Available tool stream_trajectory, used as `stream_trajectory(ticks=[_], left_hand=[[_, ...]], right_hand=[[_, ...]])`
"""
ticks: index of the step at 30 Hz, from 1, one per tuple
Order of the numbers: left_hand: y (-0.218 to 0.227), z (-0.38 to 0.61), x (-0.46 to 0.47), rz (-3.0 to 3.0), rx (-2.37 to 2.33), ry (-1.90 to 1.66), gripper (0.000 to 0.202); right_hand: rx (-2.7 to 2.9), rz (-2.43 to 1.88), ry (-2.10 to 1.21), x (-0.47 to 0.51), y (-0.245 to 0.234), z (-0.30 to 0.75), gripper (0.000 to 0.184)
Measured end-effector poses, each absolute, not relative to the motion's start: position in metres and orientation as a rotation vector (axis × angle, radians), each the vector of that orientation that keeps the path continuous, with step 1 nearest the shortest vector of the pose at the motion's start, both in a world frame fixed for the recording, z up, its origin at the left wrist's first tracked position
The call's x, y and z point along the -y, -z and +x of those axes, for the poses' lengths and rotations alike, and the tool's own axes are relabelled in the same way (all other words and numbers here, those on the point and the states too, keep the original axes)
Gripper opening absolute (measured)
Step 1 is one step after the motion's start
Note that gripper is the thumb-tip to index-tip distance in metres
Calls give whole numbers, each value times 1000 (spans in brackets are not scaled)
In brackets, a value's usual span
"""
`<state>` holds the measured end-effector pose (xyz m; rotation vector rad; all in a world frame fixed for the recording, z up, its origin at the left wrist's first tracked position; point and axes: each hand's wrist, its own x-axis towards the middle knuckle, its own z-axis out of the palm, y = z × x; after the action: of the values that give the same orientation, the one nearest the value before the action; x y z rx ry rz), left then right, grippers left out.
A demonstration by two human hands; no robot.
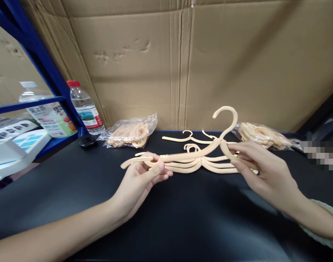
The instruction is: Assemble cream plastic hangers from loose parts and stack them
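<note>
A beige folding clothes hanger (pixel 192 155) is held up above the dark table between both hands, its hook pointing upward. My left hand (pixel 146 174) pinches its left arm near a joint, thumb in front. My right hand (pixel 261 173) grips the right arm just below the hook, covering much of that side. Behind and below it, several matching hangers (pixel 187 169) lie together on the table, hooks toward the back. Farther back lies another beige hanger (pixel 177 139), and beside it a further hook or part shows, partly hidden by the held hanger.
Clear plastic bags of beige hanger parts lie at back left (pixel 128 134) and back right (pixel 261 135). A red-capped water bottle (pixel 86 109) and a black object (pixel 87 142) stand left, near a blue metal shelf (pixel 46 69) holding another bottle (pixel 50 114). Cardboard (pixel 136 65) walls the back.
</note>
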<state>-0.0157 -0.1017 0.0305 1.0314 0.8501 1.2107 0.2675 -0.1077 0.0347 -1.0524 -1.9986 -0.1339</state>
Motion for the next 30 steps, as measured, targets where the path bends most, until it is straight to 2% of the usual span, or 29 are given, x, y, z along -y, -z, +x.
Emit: stream_trajectory(ticks=[5, 8, 11, 14, 21, 27, 30], left_hand=[[-28, -13, 117, 1565, -829, -827, 7], [-33, -15, 128, 2272, -604, -670, 23], [-36, -18, 132, 2698, -499, -606, 37], [-33, -18, 129, 2784, -633, -583, 39], [-24, -17, 121, 2667, -821, -544, 36], [-22, -18, 118, 2733, -875, -476, 39], [-21, -18, 115, 2746, -882, -430, 40]], right_hand=[[2019, -1097, 83, 98, -37, 275, 22], [2112, -1089, 44, 99, -33, 273, 23], [2250, -1106, -76, 102, -27, 268, 25], [2333, -1120, -162, 103, -22, 265, 24], [2416, -1132, -77, 96, -13, 269, 19], [2425, -1325, 32, 93, 2, 274, 49], [2477, -1445, -25, 90, 8, 277, 54]])
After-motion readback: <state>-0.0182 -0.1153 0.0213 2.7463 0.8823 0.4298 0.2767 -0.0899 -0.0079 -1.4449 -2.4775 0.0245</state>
